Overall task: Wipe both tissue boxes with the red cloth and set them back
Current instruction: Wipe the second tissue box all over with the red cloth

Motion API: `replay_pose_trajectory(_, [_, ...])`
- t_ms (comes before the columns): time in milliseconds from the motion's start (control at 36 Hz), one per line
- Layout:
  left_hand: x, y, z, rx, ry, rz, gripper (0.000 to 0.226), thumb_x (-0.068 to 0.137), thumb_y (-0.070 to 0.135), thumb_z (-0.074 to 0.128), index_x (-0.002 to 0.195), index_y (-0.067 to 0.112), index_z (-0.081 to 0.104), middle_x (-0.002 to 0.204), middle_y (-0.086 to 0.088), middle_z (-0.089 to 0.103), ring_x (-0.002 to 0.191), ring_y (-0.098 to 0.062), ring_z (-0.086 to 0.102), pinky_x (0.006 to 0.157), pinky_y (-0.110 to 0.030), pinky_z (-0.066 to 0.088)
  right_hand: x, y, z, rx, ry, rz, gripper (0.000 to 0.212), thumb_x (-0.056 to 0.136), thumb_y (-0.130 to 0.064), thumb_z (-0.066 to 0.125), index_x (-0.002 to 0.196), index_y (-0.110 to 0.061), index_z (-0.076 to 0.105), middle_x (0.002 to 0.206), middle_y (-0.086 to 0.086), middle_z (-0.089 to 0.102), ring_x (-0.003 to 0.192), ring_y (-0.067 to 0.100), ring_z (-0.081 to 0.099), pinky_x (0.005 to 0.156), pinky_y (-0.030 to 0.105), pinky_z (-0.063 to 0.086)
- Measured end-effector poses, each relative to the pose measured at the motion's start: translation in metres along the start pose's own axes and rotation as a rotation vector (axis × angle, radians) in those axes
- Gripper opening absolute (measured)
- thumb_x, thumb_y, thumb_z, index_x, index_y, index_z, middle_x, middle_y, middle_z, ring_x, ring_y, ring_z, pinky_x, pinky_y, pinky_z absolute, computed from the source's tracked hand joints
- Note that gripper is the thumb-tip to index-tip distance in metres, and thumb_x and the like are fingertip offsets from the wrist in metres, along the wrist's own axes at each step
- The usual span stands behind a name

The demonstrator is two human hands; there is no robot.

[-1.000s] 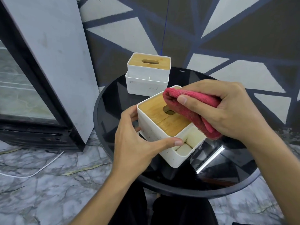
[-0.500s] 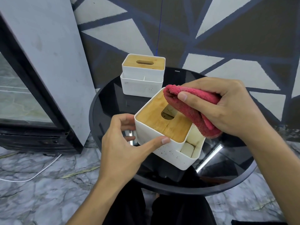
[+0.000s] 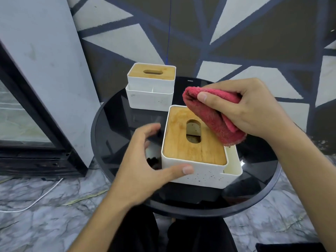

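- Right hand, head view: fingers and thumb curled round the red cloth, gripping it in a folded wad; thumb lies across the cloth's upper fold.
- Red cloth: held at the far right corner of the near tissue box; its lower edge hangs past the lid's right side, above the box's side compartment; whether it presses on the wood cannot be told.
- Left hand: spread and relaxed, gripping nothing; thumb lies straight against the near wall of the near tissue box; fingers loosely curved beside the box's left wall, blurred, contact not clear.
- Near tissue box: white body, wooden lid with an oval slot; dark specks on the near wall; open compartment along its right side; stands on the round black table, towards the person.
- Far tissue box: same make, white with a wooden slotted lid, low open compartment facing the person; stands at the table's far edge, apart from the near one, untouched by either hand.
- Surroundings: wall painted in grey, white and dark angular patches; black-framed glass door at left; grey marbled floor with a white cable lying on it; the person's dark trousers below the table.
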State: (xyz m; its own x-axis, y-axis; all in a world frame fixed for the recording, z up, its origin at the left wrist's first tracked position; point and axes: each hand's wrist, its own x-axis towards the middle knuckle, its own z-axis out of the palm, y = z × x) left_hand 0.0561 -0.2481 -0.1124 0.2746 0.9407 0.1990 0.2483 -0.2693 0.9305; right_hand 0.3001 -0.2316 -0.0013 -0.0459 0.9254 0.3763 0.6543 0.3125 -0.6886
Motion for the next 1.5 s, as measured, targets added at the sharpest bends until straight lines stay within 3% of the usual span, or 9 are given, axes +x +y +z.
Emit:
replay_pose_trajectory(83, [0.029, -0.006, -0.018, 0.000, -0.226, 0.000, 0.144, 0.043, 0.083, 0.091, 0.164, 0.050, 0.022, 0.169, 0.033, 0.022, 0.159, 0.002, 0.020, 0.131, -0.040, 0.025, 0.003, -0.001, 0.000, -0.014, -0.033, 0.020, 0.027, 0.093, -0.055, 0.073, 0.115, -0.042, 0.082, 0.101, -0.024, 0.081, 0.097, 0.000, 0.076, 0.081, 0.027, 0.066])
replay_pose_trajectory(167, [0.053, -0.006, -0.028, 0.058, -0.398, 0.007, 0.157, 0.040, 0.080, 0.094, 0.168, 0.047, 0.009, 0.173, 0.033, 0.011, 0.162, 0.002, 0.011, 0.134, -0.045, 0.017, 0.006, -0.001, 0.001, -0.044, -0.063, 0.027, 0.031, 0.091, -0.059, 0.072, 0.116, -0.042, 0.082, 0.103, -0.023, 0.081, 0.099, 0.002, 0.076, 0.084, 0.033, 0.067])
replay_pose_trajectory(333, [0.077, -0.005, -0.029, 0.078, -0.613, 0.064, 0.161, 0.046, 0.072, 0.098, 0.169, 0.042, -0.001, 0.176, 0.023, 0.012, 0.164, -0.008, 0.014, 0.133, -0.053, 0.015, 0.016, -0.002, 0.005, -0.095, -0.109, 0.032, 0.030, 0.093, -0.060, 0.070, 0.115, -0.043, 0.082, 0.102, -0.021, 0.081, 0.099, 0.002, 0.075, 0.081, 0.028, 0.064])
replay_pose_trajectory(417, [0.078, -0.001, -0.027, 0.043, -0.659, 0.124, 0.152, 0.055, 0.048, 0.102, 0.169, 0.039, 0.002, 0.174, 0.021, 0.022, 0.161, -0.008, 0.023, 0.132, -0.049, 0.021, 0.024, 0.000, 0.009, -0.106, -0.114, 0.038, 0.027, 0.094, -0.059, 0.070, 0.114, -0.045, 0.082, 0.100, -0.022, 0.080, 0.097, 0.002, 0.074, 0.077, 0.022, 0.063])
replay_pose_trajectory(667, [0.077, -0.008, -0.020, -0.013, -0.623, 0.166, 0.148, 0.061, 0.030, 0.100, 0.169, 0.037, -0.001, 0.173, 0.019, 0.024, 0.161, -0.010, 0.026, 0.131, -0.047, 0.025, 0.040, 0.007, 0.027, -0.246, -0.209, 0.036, 0.032, 0.095, -0.062, 0.065, 0.118, -0.045, 0.079, 0.105, -0.022, 0.076, 0.101, 0.002, 0.069, 0.076, 0.016, 0.055])
replay_pose_trajectory(889, [0.074, -0.018, -0.010, -0.040, -0.529, 0.177, 0.141, 0.063, 0.034, 0.097, 0.169, 0.034, 0.004, 0.167, 0.012, 0.035, 0.156, -0.012, 0.037, 0.127, -0.043, 0.035, 0.037, 0.006, 0.032, -0.373, -0.229, -0.062, 0.046, 0.093, -0.066, 0.061, 0.121, -0.035, 0.082, 0.111, -0.012, 0.079, 0.103, 0.011, 0.070, 0.090, 0.037, 0.061])
replay_pose_trajectory(1083, [0.074, -0.018, -0.010, -0.021, -0.489, 0.217, 0.126, 0.064, 0.026, 0.098, 0.165, 0.029, 0.023, 0.160, 0.006, 0.045, 0.152, -0.020, 0.043, 0.124, -0.046, 0.040, 0.021, -0.007, 0.026, -0.299, -0.313, -0.058, 0.035, 0.092, -0.063, 0.066, 0.117, -0.044, 0.081, 0.112, -0.022, 0.078, 0.102, 0.003, 0.071, 0.079, 0.015, 0.056])
replay_pose_trajectory(1306, [0.073, -0.018, -0.010, -0.025, -0.490, 0.215, 0.127, 0.065, 0.010, 0.096, 0.166, 0.025, 0.021, 0.153, 0.004, 0.053, 0.146, -0.025, 0.051, 0.116, -0.047, 0.049, -0.010, -0.023, 0.021, -0.212, -0.473, -0.116, 0.026, 0.099, -0.057, 0.066, 0.108, -0.041, 0.084, 0.097, -0.009, 0.081, 0.090, 0.017, 0.075, 0.078, 0.043, 0.060])
replay_pose_trajectory(1500, [0.071, -0.015, -0.009, -0.045, -0.479, 0.211, 0.129, 0.061, 0.018, 0.097, 0.165, 0.029, 0.021, 0.153, 0.010, 0.052, 0.148, -0.021, 0.048, 0.119, -0.043, 0.047, -0.030, -0.028, 0.022, -0.183, -0.507, -0.179, 0.028, 0.098, -0.056, 0.064, 0.095, -0.035, 0.083, 0.089, 0.000, 0.079, 0.083, 0.021, 0.073, 0.077, 0.045, 0.057])
